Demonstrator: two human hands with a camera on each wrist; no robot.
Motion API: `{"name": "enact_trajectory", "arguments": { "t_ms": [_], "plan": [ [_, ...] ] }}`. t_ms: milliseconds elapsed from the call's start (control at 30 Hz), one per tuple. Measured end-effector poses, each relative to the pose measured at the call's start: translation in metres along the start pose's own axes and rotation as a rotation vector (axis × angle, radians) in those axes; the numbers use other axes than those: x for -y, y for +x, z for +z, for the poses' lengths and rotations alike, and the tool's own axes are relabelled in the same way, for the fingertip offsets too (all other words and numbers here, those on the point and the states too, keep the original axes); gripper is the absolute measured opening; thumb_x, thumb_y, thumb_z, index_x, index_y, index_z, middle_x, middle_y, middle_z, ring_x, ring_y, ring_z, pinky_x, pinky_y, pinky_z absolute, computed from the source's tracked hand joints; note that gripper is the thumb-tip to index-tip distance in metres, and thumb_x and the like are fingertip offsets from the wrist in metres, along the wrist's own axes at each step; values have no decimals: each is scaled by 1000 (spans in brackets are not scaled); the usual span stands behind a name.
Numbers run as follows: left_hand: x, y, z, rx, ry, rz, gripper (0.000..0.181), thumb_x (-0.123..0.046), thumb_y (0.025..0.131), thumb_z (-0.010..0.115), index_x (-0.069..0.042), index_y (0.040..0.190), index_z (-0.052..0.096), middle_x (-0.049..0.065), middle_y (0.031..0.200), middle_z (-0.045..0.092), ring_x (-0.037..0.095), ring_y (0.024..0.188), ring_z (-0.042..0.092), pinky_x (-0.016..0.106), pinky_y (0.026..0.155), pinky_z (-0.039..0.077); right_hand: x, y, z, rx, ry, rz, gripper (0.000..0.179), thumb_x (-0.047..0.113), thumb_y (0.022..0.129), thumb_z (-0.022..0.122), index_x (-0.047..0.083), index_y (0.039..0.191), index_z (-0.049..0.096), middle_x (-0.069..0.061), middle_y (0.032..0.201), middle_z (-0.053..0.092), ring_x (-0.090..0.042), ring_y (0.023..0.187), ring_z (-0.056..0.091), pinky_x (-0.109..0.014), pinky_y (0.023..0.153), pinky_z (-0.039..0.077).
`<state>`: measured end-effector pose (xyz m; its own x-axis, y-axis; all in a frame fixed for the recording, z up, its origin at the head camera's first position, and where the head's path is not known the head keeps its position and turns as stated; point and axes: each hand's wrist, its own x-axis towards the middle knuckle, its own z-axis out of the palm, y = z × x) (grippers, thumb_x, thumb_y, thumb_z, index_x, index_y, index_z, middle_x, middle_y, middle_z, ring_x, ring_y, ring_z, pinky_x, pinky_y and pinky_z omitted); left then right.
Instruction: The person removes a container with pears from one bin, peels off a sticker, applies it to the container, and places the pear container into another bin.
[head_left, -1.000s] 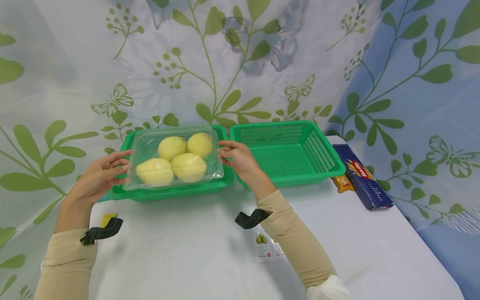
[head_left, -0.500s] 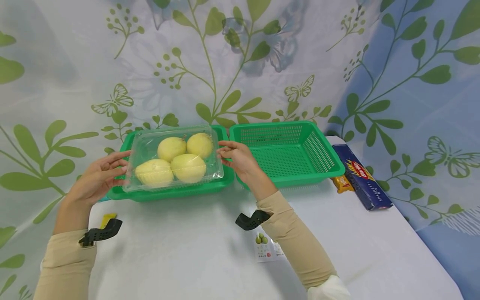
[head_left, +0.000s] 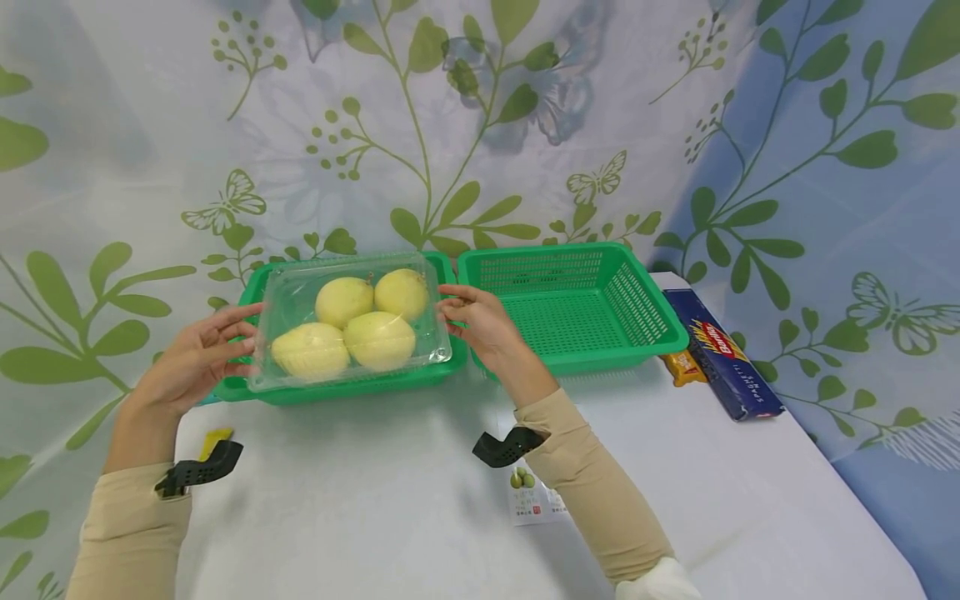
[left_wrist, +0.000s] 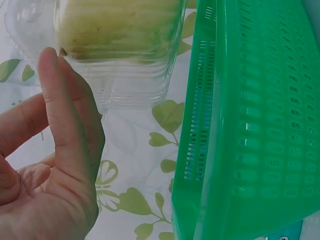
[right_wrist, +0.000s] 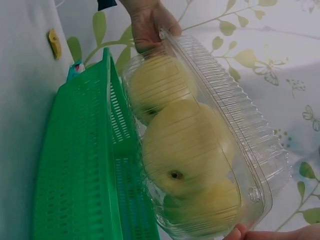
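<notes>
A clear plastic clamshell box [head_left: 283, 293] with several large pale-yellow fruits [head_left: 378, 340] inside is held tilted over the left green basket [head_left: 251, 392]. My left hand [head_left: 193, 358] holds its left end, fingertips at the rim. At the opposite end my right hand [head_left: 483, 327] grips the edge; its thumb and fingers [right_wrist: 240, 233] show at the rim in the right wrist view. The box [right_wrist: 240, 112] is seen edge-on there, its fruits [right_wrist: 180, 142] resting against the ribbed plastic, with the basket [right_wrist: 75, 155] below. In the left wrist view, the left hand [left_wrist: 65, 150] touches the container's corner.
A second green basket [head_left: 570, 363] stands to the right, nothing inside it. Beyond it lie a blue spaghetti box [head_left: 723, 354] and an orange packet [head_left: 684, 367]. Printed cards [head_left: 527, 502] lie near the right forearm, and a yellow packet [head_left: 216, 440] by the left wrist.
The front edge of the clamshell box has dipped slightly toward the basket. Both hands keep their hold on its ends, nearly still.
</notes>
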<state>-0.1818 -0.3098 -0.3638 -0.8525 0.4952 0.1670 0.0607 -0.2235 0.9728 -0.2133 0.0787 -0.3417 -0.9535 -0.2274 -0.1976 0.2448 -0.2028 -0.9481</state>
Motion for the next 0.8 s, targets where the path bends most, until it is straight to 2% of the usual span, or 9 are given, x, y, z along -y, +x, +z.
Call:
{"name": "enact_trajectory", "arguments": {
  "t_ms": [133, 333, 633, 800],
  "plan": [
    [-1, 0, 1, 13, 29, 13, 55, 14, 101, 36, -9, 150, 44, -2, 105, 66, 10, 84, 66, 27, 71, 62, 1, -1, -1, 2, 1, 6, 43, -3, 101, 52, 4, 143, 53, 3, 91, 61, -11, 87, 61, -27, 83, 47],
    [-2, -1, 2, 38, 21, 15, 56, 15, 101, 35, -10, 151, 43, -2, 106, 66, 10, 84, 66, 27, 72, 62, 0, -3, -2, -1, -4, 11, 42, -2, 101, 52, 5, 143, 53, 2, 94, 61, -12, 87, 61, -27, 84, 48],
    [0, -2, 2, 23, 19, 8, 55, 14, 101, 35, -11, 150, 43, -2, 105, 66, 10, 83, 66, 28, 72, 63, -4, -6, -1, 5, -25, 13, 41, -1, 102, 50, 6, 143, 52, 1, 97, 58, -12, 88, 60, -28, 85, 48],
    [0, -2, 6, 37, 8, -1, 55, 13, 102, 35, -14, 149, 44, -3, 101, 66, 10, 82, 66, 27, 72, 62, -5, -9, -1, 1, -25, 12, 41, 2, 103, 49, 6, 143, 50, 1, 92, 58, -12, 82, 57, -30, 84, 46]
  ]
}}
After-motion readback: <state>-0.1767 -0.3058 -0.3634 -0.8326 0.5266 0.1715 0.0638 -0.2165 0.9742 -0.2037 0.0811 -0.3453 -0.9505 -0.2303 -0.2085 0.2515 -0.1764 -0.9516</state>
